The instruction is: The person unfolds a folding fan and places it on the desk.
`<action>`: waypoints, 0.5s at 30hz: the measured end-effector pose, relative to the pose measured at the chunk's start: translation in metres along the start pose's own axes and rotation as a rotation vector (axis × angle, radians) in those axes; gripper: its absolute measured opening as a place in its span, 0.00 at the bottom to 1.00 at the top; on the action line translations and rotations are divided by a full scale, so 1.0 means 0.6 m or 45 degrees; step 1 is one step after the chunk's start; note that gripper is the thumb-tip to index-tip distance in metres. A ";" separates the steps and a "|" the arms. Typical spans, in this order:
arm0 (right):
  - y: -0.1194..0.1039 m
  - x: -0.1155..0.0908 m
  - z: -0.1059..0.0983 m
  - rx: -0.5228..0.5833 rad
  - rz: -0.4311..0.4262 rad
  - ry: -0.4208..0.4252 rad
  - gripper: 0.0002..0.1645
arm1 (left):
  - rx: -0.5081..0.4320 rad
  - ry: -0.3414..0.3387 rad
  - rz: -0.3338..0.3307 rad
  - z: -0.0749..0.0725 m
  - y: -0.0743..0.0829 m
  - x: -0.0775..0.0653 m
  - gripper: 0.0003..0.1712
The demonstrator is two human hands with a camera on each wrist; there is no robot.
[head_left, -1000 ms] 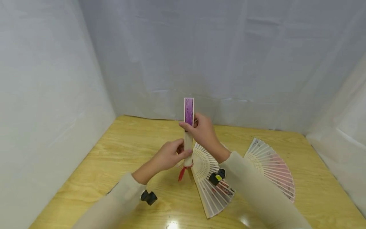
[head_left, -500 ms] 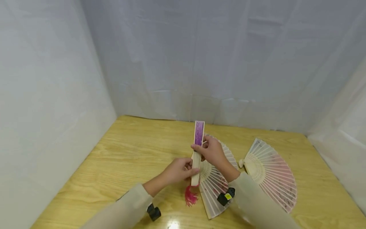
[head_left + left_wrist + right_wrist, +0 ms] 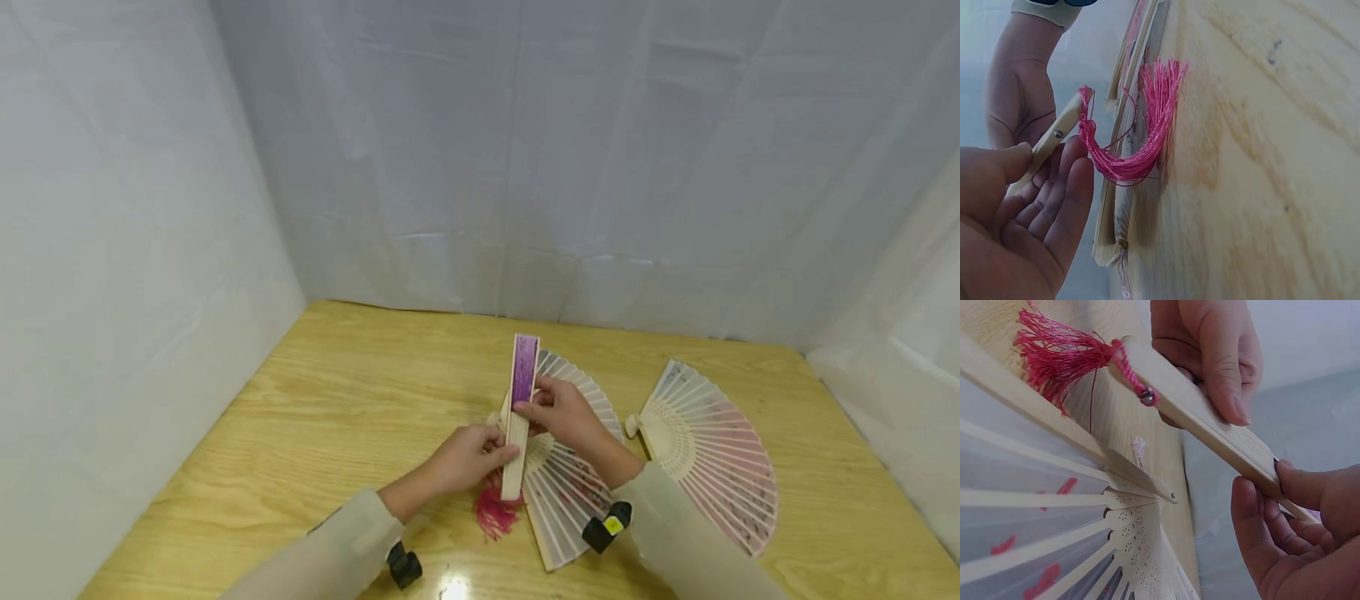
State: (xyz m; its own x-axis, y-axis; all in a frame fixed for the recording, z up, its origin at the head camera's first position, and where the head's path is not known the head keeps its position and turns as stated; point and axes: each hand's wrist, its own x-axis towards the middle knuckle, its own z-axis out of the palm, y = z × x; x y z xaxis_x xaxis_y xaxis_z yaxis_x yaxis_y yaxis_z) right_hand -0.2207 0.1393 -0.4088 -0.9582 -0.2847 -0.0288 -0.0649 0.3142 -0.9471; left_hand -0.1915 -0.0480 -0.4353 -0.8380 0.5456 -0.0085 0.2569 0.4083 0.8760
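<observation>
A folded hand fan [image 3: 517, 433] with pale wooden ribs and a purple upper part is held between both hands, tilted up over the table. My left hand [image 3: 467, 460] pinches its lower end, thumb in front and fingers behind. Higher up, at the lower edge of the purple part, my right hand [image 3: 568, 414] grips it between thumb and fingers. From the fan's pivot end hangs a pink tassel [image 3: 1135, 150], its strands touching the table in the left wrist view. Just behind and right of the hands lies a spread white fan [image 3: 1085, 506] with red marks, partly covered in the head view.
Another spread fan [image 3: 708, 458], white and pink, lies on the right of the wooden table [image 3: 360, 367]. White sheeting [image 3: 450, 167] closes off the back and both sides. Each sleeve carries a small black wrist camera.
Both hands have brought the folded fan down and slightly right, nearer the table. Its tassel, earlier hanging narrow, is now spread out. The two spread fans have stayed put.
</observation>
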 end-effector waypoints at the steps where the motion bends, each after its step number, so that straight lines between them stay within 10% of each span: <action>1: 0.000 -0.001 -0.002 0.000 -0.006 -0.014 0.15 | -0.007 0.002 -0.003 0.001 0.000 0.001 0.15; 15: 0.005 0.000 -0.025 0.044 -0.013 -0.148 0.26 | -0.045 0.023 0.049 -0.003 -0.002 -0.001 0.09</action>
State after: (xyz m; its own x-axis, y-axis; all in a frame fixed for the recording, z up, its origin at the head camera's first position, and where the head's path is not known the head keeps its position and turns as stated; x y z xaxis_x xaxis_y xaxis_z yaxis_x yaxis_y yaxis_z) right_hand -0.2249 0.1536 -0.4068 -0.9186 -0.3915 -0.0538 -0.0633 0.2800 -0.9579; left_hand -0.1924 -0.0501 -0.4356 -0.8367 0.5467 0.0338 0.2720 0.3610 0.8920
